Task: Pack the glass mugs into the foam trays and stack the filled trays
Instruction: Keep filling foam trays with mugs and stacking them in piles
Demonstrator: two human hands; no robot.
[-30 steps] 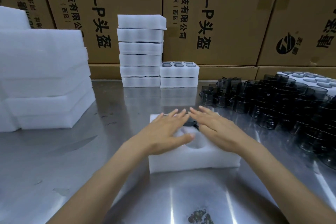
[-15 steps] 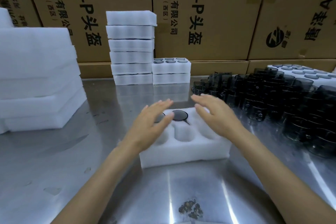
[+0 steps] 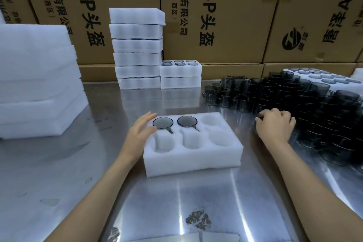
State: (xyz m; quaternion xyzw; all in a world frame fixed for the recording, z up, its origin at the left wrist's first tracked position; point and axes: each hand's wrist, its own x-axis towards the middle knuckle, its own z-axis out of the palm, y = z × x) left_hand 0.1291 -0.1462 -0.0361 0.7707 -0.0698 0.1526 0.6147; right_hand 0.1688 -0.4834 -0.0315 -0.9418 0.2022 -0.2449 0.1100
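Note:
A white foam tray (image 3: 192, 161) with six cavities lies in the middle of the steel table. Dark glass mugs sit in its back-left cavity (image 3: 163, 123) and back-middle cavity (image 3: 187, 121); the other cavities hold nothing. My left hand (image 3: 139, 135) rests with straight fingers against the tray's left edge, beside the back-left mug. My right hand (image 3: 275, 127) is off to the right at the near edge of a big pile of dark glass mugs (image 3: 294, 94), fingers curled over one mug there.
A tall stack of foam trays (image 3: 137, 49) and a two-high stack of filled trays (image 3: 180, 73) stand at the back. Thick foam sheets (image 3: 37, 84) are piled at the left. Another filled tray (image 3: 324, 76) lies far right. Cardboard boxes (image 3: 225, 15) wall the back.
Both hands have come off the top of the tray. The left one slid to the tray's left edge; the right one swung out to the mug pile and curled onto a mug.

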